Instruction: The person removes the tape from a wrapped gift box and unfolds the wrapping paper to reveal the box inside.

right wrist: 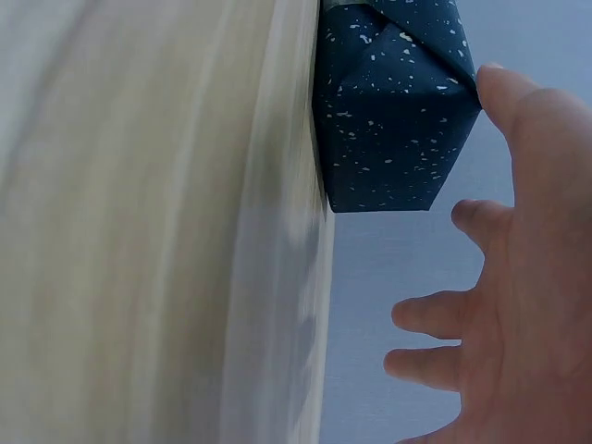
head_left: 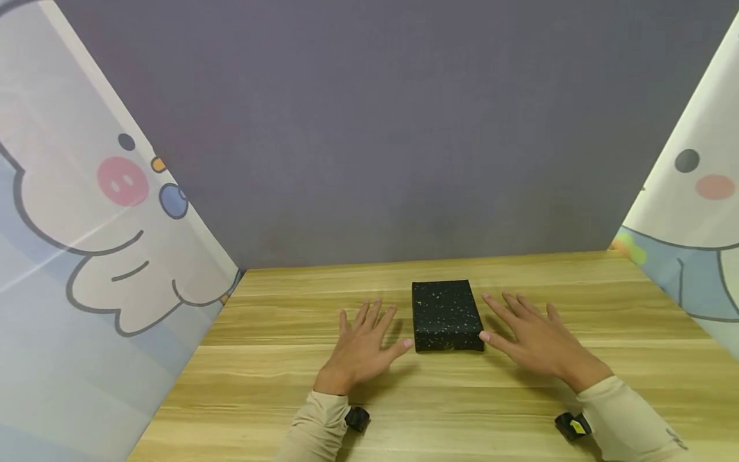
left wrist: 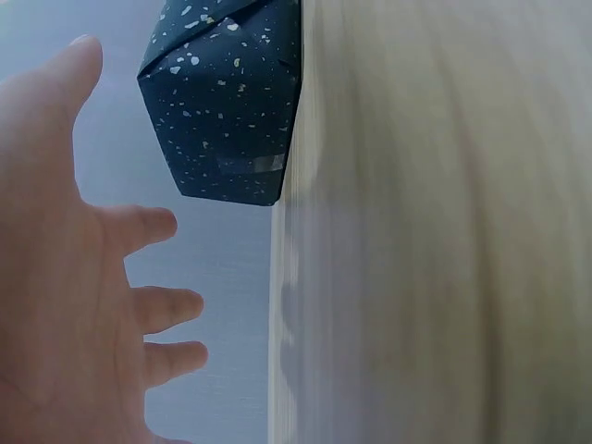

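Note:
A black box wrapped in speckled paper [head_left: 446, 311] lies flat on the wooden table between the two hands. Folded paper ends and a strip of clear tape show on its side in the left wrist view. My left hand [head_left: 362, 351], fingers spread, hovers left of the box with its thumb pointing toward the near corner; a gap shows between them. On the other side my right hand [head_left: 534, 337] is spread too, its thumb tip right at the box's near right corner. Neither hand holds anything.
The pale wooden table [head_left: 277, 359] ends at a grey upright panel [head_left: 369, 141] behind the box. Cartoon-printed sheets flank it, one at the left [head_left: 69, 212] and another at the right [head_left: 704, 224]. Dark bands sit at both wrists.

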Demonstrator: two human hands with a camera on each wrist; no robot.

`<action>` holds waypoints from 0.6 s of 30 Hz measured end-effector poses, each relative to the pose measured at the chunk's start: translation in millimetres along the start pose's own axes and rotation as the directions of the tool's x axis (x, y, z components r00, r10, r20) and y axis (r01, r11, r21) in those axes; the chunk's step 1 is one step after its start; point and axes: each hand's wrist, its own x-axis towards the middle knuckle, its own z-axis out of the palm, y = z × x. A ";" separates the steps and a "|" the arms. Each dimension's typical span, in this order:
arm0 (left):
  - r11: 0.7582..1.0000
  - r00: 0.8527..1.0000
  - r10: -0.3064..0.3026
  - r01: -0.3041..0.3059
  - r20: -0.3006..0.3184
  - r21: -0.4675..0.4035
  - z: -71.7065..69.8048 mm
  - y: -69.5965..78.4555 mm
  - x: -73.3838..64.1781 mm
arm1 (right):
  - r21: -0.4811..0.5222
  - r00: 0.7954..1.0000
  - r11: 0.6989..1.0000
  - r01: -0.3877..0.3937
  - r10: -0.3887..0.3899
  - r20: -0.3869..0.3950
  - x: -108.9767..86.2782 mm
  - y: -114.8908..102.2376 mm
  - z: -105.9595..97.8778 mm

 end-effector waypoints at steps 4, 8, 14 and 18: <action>1.000 1.000 -0.009 0.009 0.016 0.013 2.3 1.9 2.2 | 0.005 1.000 1.000 0.001 -0.001 -0.007 2.0 0.1 1.9; 1.000 1.000 -0.006 0.007 0.022 -0.018 5.7 2.9 8.4 | 0.037 1.000 0.999 -0.001 0.002 -0.020 4.4 1.2 4.5; 0.996 1.000 -0.009 0.010 0.012 -0.084 9.0 2.9 22.0 | 0.098 1.000 0.995 0.001 0.000 -0.015 14.0 2.1 7.5; 0.991 0.999 -0.036 0.035 -0.008 -0.132 9.3 4.2 28.7 | 0.130 1.000 0.992 0.002 -0.001 -0.003 21.6 2.1 10.7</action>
